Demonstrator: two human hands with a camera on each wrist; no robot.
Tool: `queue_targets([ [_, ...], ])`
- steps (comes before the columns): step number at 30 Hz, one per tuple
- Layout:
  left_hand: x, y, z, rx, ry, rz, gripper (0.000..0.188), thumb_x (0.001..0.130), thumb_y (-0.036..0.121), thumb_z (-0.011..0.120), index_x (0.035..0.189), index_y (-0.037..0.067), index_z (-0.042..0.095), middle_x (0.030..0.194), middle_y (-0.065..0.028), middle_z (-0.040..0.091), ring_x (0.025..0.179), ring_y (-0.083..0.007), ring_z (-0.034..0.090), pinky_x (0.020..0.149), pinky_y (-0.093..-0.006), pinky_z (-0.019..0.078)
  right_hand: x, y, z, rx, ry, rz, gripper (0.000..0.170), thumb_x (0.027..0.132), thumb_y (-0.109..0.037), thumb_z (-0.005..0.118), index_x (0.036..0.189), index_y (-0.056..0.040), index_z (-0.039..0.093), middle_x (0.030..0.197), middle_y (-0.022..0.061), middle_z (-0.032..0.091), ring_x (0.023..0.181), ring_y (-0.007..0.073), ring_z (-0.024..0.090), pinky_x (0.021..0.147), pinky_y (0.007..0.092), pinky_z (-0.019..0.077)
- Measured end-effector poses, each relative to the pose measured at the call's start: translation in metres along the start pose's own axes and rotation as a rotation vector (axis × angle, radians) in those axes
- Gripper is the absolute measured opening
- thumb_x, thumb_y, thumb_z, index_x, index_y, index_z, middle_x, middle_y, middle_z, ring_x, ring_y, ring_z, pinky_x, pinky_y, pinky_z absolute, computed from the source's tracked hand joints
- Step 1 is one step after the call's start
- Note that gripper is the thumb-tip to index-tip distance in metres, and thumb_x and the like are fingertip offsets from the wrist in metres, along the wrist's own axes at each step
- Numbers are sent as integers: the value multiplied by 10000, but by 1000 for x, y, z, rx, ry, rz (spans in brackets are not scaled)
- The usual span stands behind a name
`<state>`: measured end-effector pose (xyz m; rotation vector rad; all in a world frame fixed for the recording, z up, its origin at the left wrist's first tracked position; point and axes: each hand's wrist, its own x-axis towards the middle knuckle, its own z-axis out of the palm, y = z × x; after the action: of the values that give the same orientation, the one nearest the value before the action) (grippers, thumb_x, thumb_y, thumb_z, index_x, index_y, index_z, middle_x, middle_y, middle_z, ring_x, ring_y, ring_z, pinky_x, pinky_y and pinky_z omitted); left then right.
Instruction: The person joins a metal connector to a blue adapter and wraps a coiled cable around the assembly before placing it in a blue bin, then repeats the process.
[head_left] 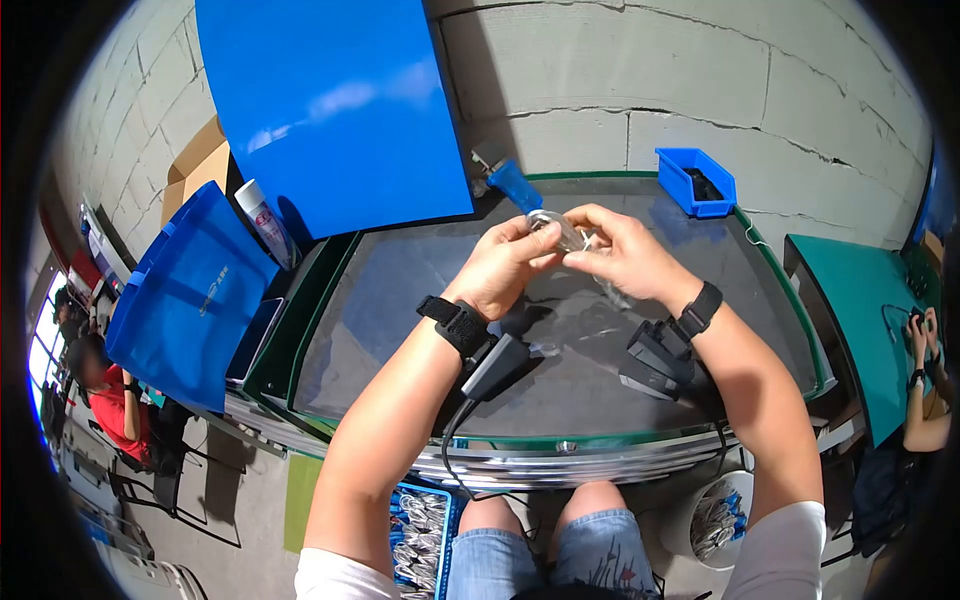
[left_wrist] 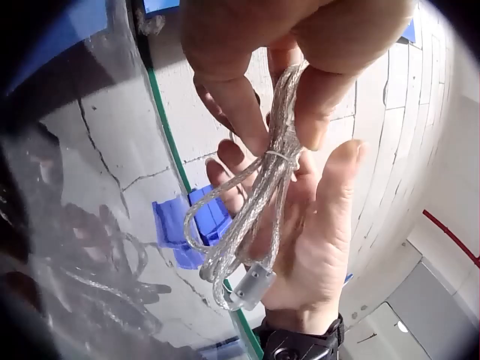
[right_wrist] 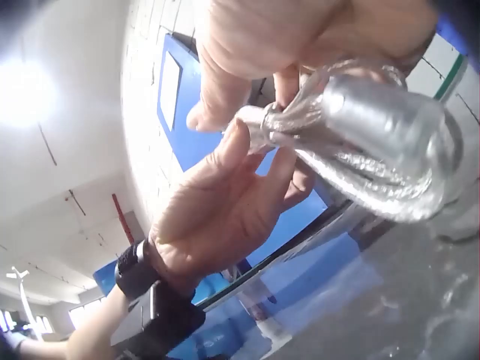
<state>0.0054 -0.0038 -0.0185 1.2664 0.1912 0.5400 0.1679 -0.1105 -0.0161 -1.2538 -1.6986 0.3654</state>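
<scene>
A silver braided cable (head_left: 567, 234), looped into a bundle and bound by a thin tie, is held over the table by both hands. My left hand (head_left: 503, 265) pinches the bundle between thumb and fingers near the tie. My right hand (head_left: 635, 255) has its fingers curled round behind the bundle, its thumb standing apart from the strands in the left wrist view. A grey connector (left_wrist: 253, 286) hangs at the looped end of the cable. In the head view, a blue piece with a metal tip (head_left: 513, 186) overlaps the bundle's far end.
The dark tabletop (head_left: 400, 360) has a green rim. A blue bin (head_left: 697, 183) with black items stands at its back right. Blue panels and a spray can (head_left: 262, 215) are on the left. Below are a blue crate (head_left: 446, 535) and a white bucket (head_left: 680, 530) of cables.
</scene>
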Motion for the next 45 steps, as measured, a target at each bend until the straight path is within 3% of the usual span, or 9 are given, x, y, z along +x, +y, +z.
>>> queue_targets([
  [3,1,2,-4,-28,91,25,395,848,192,640,1182,74,466,1070,-68,576,980,-184,565,951,-393,402,-2,1,-19,114,-177,164,282,837,-118,610,1091,-2,573,806,35,606,748,82,554,660,246,465],
  [6,-1,7,-11,-159,384,197,493,846,157,626,1271,87,386,1195,-101,528,985,-224,564,926,-473,418,-8,7,-40,211,-325,230,282,847,-111,584,1096,21,578,828,42,636,754,87,569,699,247,468],
  [8,-4,12,-10,-118,279,171,422,860,137,609,1233,63,426,1149,-97,556,925,-178,585,890,-432,479,-12,12,-54,184,-407,306,299,861,-115,561,1118,38,574,872,57,650,769,91,579,725,247,468],
  [12,-1,6,-10,-10,233,97,249,883,161,595,1098,58,522,1015,-55,587,851,-122,601,842,-337,525,-9,25,-52,-60,-236,304,320,868,-160,564,1125,31,570,915,95,655,842,167,609,771,295,476],
  [14,-2,6,-7,6,249,74,226,885,178,596,1067,60,533,993,-47,583,854,-122,601,839,-326,527,-8,23,-41,-258,46,92,365,862,-204,577,1152,16,550,1003,159,641,952,258,613,830,336,467],
  [18,-2,6,-7,24,108,91,216,894,203,585,1048,57,547,965,-43,589,849,-123,610,823,-314,537,-7,8,-16,-341,71,-228,480,804,-244,649,1206,-22,512,1099,196,592,1014,320,584,861,373,455],
  [24,-5,11,-3,-46,-3,121,259,915,254,543,1073,50,567,912,-37,609,820,-121,627,798,-315,552,-8,-3,-21,-228,-91,-86,362,794,-133,648,1139,-63,566,1006,135,599,907,271,584,799,338,458],
  [30,-10,17,2,-4,-13,152,301,890,215,584,1141,51,556,947,-45,622,821,-106,628,789,-312,559,-11,3,-16,-62,44,-170,349,795,-110,641,1133,-61,570,985,103,603,866,231,584,776,321,459],
  [45,-13,19,2,44,-66,208,386,818,160,676,1164,43,551,1018,-72,612,887,-169,621,796,-306,542,-11,-5,-15,-152,-2,-190,356,784,-159,685,1103,-47,574,920,109,589,843,246,583,766,321,461],
])
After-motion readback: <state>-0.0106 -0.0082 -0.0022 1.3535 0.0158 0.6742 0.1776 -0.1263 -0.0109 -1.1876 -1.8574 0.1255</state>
